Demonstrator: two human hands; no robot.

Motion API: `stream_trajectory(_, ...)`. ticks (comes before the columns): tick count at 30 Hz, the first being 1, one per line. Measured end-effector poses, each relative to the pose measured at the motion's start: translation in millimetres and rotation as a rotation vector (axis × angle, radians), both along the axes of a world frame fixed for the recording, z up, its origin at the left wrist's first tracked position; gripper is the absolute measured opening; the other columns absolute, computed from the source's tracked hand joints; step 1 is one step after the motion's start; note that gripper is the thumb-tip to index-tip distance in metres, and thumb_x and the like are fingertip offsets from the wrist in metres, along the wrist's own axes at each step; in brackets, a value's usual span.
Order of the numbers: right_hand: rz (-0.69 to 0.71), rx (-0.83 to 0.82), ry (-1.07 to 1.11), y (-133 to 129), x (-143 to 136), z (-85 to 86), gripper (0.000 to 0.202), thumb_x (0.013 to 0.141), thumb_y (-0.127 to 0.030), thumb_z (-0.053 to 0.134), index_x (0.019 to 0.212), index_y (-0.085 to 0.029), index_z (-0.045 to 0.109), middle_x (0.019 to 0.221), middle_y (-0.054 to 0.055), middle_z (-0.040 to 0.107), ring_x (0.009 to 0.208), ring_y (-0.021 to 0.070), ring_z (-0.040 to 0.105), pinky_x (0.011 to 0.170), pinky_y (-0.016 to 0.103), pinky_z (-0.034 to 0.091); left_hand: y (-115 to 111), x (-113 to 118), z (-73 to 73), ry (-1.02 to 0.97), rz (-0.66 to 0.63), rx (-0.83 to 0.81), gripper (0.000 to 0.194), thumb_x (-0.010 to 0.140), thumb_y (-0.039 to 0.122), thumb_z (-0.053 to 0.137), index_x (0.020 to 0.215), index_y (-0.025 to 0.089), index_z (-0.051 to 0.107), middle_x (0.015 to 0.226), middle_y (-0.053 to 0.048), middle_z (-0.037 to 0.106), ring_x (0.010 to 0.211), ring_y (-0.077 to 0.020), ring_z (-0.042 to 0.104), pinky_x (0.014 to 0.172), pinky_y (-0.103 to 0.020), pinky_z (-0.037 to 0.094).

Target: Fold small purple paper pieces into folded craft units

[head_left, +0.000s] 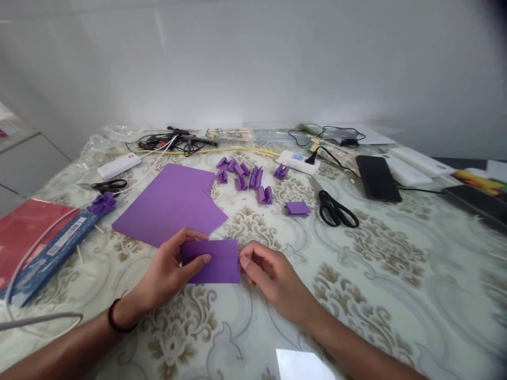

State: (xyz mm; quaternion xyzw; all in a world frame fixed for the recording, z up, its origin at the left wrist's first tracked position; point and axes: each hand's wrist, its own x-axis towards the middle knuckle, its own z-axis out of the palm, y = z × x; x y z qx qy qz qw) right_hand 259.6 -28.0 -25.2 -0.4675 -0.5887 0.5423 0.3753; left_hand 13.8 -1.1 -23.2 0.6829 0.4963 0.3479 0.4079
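Note:
A small purple paper rectangle (pixel 222 263) is held between my hands above the patterned table (pixel 253 327). My left hand (pixel 170 269) grips its left part, thumb on the front face and fingers behind. At its right edge, the thumb and fingers of my right hand (pixel 273 277) pinch together on the paper. Larger purple sheets (pixel 170 203) lie just beyond my left hand. Several small folded purple pieces (pixel 255 177) are scattered past the paper, and a flat folded one (pixel 298 209) lies nearer the black-handled scissors (pixel 335 209).
A power strip (pixel 299 161) and a black phone (pixel 378 178) lie at the back right. On the left are a second pair of scissors (pixel 109 186), a crumpled purple piece (pixel 102 203), a red packet (pixel 31 229) and a white cable. Tangled black cables (pixel 174 141) sit near the wall.

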Motion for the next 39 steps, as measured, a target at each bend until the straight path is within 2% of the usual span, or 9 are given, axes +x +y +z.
stream_trajectory(5, 0.009, -0.003, -0.016, -0.5, -1.4, 1.1, 0.020, 0.099, -0.032, 0.058, 0.081, -0.022, 0.057, 0.067, -0.004, 0.051, 0.064, 0.0153, 0.048, 0.062, 0.029, 0.038, -1.2, 0.6, 3.1, 0.030, -0.005, -0.017, 0.025, 0.094, 0.034, 0.075, 0.117, 0.026, 0.069, 0.111, -0.003, 0.072, 0.108, -0.0259, 0.064, 0.075, -0.030, 0.049)
stream_trajectory(14, 0.012, -0.010, -0.016, -0.6, -0.5, 0.4, 0.020, 0.099, -0.031, 0.059, 0.081, -0.022, 0.056, 0.068, -0.004, 0.051, 0.065, 0.0154, 0.049, 0.062, 0.028, 0.038, -1.1, 0.5, 3.2, 0.055, -0.016, -0.020, 0.026, 0.094, 0.036, 0.075, 0.118, 0.027, 0.069, 0.109, -0.003, 0.074, 0.098, -0.0242, 0.067, 0.070, -0.029, 0.049)
stream_trajectory(20, 0.081, -0.024, -0.055, -1.8, -1.5, -0.1, 0.028, 0.101, -0.035, 0.057, 0.077, -0.023, 0.050, 0.066, -0.004, 0.050, 0.064, 0.0149, 0.047, 0.060, 0.028, 0.036, -1.2, 1.2, 3.1, 0.032, -0.013, -0.019, 0.025, 0.095, 0.036, 0.074, 0.117, 0.026, 0.069, 0.108, -0.003, 0.073, 0.099, -0.0239, 0.067, 0.073, -0.029, 0.049)
stream_trajectory(32, 0.049, -0.015, -0.080, -2.4, -2.4, -1.0, 0.035, 0.100, -0.041, 0.060, 0.072, -0.022, 0.052, 0.063, -0.004, 0.051, 0.061, 0.0146, 0.047, 0.058, 0.028, 0.036, -0.4, 1.9, -0.9, 0.030, -0.042, -0.013, 0.024, 0.094, 0.034, 0.075, 0.116, 0.026, 0.069, 0.106, -0.002, 0.073, 0.093, -0.0219, 0.067, 0.075, -0.029, 0.051)
stream_trajectory(39, 0.049, -0.023, -0.072, -2.4, -2.3, 0.6, 0.036, 0.099, -0.043, 0.061, 0.071, -0.022, 0.052, 0.063, -0.003, 0.051, 0.061, 0.0147, 0.046, 0.058, 0.028, 0.036, -0.6, 2.3, 1.9, 0.020, -0.055, 0.000, 0.022, 0.094, 0.030, 0.075, 0.115, 0.026, 0.069, 0.106, -0.001, 0.073, 0.095, -0.0211, 0.066, 0.079, -0.029, 0.052)
